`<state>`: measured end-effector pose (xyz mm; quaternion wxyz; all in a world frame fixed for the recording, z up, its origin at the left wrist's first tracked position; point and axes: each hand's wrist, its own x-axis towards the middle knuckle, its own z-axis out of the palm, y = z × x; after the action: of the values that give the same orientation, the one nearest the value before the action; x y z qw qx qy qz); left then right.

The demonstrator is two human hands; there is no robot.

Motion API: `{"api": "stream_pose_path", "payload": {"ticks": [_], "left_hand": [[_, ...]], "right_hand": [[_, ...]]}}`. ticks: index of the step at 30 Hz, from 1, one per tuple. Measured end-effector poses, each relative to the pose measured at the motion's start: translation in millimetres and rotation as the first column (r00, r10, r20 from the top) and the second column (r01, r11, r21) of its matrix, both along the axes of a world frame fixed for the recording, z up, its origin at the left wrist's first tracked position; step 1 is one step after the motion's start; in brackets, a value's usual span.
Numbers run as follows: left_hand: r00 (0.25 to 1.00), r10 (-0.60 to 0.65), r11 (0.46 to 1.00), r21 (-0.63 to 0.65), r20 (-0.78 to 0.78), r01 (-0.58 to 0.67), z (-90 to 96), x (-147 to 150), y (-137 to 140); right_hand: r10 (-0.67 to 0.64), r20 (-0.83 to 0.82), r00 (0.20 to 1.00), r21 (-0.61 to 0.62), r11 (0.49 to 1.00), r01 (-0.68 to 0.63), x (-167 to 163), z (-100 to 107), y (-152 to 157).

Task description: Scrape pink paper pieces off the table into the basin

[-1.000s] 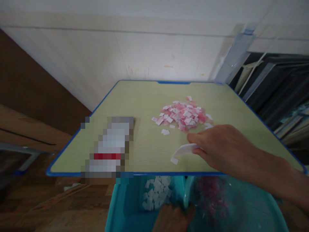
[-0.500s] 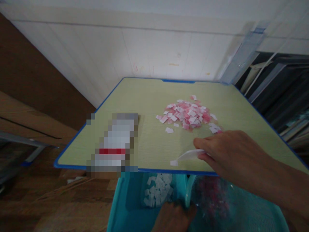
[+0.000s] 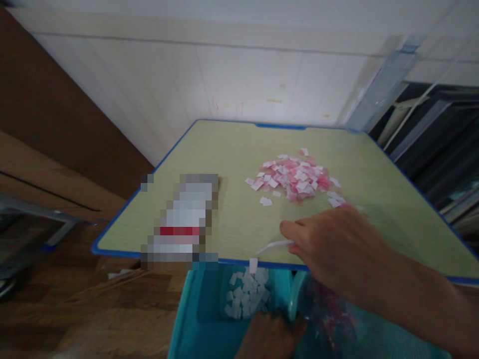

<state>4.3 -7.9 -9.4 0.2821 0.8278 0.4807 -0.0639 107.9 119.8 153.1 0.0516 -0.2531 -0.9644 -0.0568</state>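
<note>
Near the table edge [image 3: 235,262], right hand [image 3: 329,239] pinches white tool [image 3: 277,245]; left hand [image 3: 271,335], grip unclear.

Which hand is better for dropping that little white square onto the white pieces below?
Probably the right hand: it holds the white tool, and the white square shows at its tip, over the white pieces in this view. The left hand is low beside them; what it holds is unclear.
</note>
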Motion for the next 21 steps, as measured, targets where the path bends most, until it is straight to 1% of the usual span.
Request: {"api": "stream_pose_path", "payload": {"ticks": [5,7,8,10,11,12,14,17,19,21], "left_hand": [[0.994,0.066,0.998,-0.013,0.091,-0.065,1.2,-1.0,-1.9],[0.991,0.085,0.996,-0.034,0.108,-0.081,2.3,-2.5,-2.9],[0.990,0.085,0.995,-0.051,0.109,-0.080,3.6,-3.6,-2.9],[0.991,0.080,0.994,-0.081,0.110,-0.071,7.6,-6.0,-2.1],[0.992,0.072,0.993,-0.101,0.105,-0.062,9.8,-7.2,-1.2],[0.993,0.068,0.993,-0.100,0.096,-0.058,11.8,-8.2,-0.1],[0.995,0.050,0.993,-0.108,0.083,-0.041,14.6,-9.4,2.3],[0.998,0.025,0.993,-0.115,0.052,-0.019,14.8,-9.3,5.0],[1.000,0.007,0.991,-0.130,0.031,-0.003,13.0,-8.7,5.7],[1.000,-0.002,0.990,-0.142,0.014,0.004,10.7,-8.1,6.3]], "right_hand": [[0.038,0.009,0.999,-0.040,0.998,-0.038,0.2,3.8,-7.7],[0.043,-0.004,0.999,-0.015,0.999,-0.043,7.8,7.7,-4.3],[0.023,-0.012,1.000,0.018,1.000,-0.022,14.4,10.0,-0.5],[-0.071,-0.047,0.996,0.118,0.990,0.076,32.6,15.2,9.9],[-0.135,-0.067,0.989,0.163,0.976,0.144,43.4,17.8,15.7],[-0.195,-0.044,0.980,0.174,0.964,0.200,54.7,20.1,21.4],[-0.334,-0.006,0.942,0.221,0.919,0.327,77.2,23.1,31.4],[-0.460,0.044,0.887,0.238,0.867,0.438,106.5,21.3,40.8],[-0.493,0.090,0.865,0.208,0.859,0.468,121.3,15.8,43.7],[-0.495,0.150,0.856,0.171,0.865,0.471,132.4,8.2,44.2]]}}
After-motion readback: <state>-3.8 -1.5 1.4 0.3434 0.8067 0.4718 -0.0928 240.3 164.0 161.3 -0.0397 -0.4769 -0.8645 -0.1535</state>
